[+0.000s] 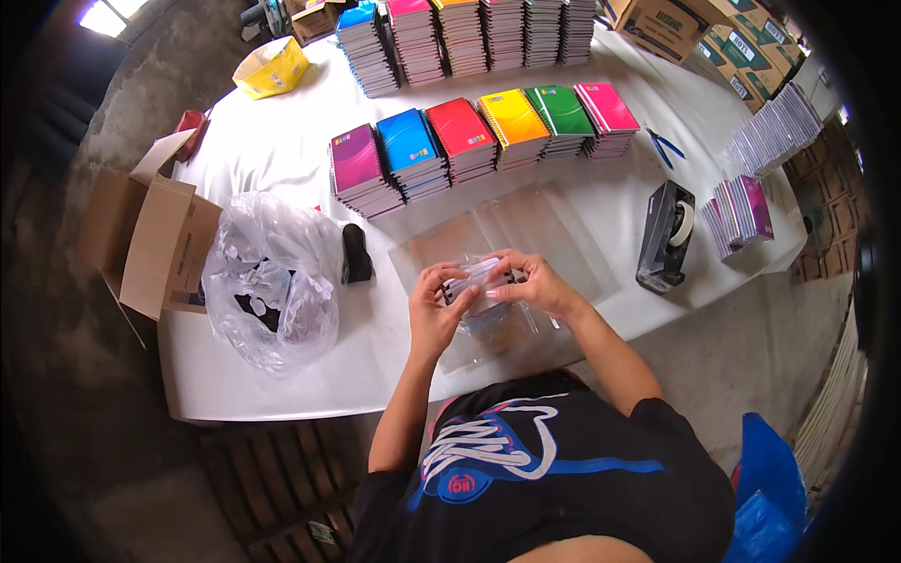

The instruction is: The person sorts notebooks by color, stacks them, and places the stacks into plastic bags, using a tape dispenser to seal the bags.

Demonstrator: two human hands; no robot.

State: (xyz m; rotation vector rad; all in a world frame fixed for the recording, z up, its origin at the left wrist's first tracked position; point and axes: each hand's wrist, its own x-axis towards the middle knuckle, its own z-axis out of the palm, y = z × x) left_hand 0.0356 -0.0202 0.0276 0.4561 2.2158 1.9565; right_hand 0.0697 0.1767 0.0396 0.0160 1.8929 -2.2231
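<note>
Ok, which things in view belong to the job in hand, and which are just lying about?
Likely in the job:
small white item, between left hand and right hand
clear plastic sheets beneath
notebook stacks, perhaps
tape dispenser, perhaps

Seemingly lying about:
yellow container
blue-handled pliers
black object
plastic bag
open cardboard box

A yellow container (279,72) stands beyond an open cardboard box (163,246).

You are holding a whitish bundle (478,279) and wearing a black shirt (582,499) with blue, white and red print. Across the white desk (373,328), the nearer notebooks (462,128) are showing purple, blue, red, yellow, green and pink, left to right.
</note>
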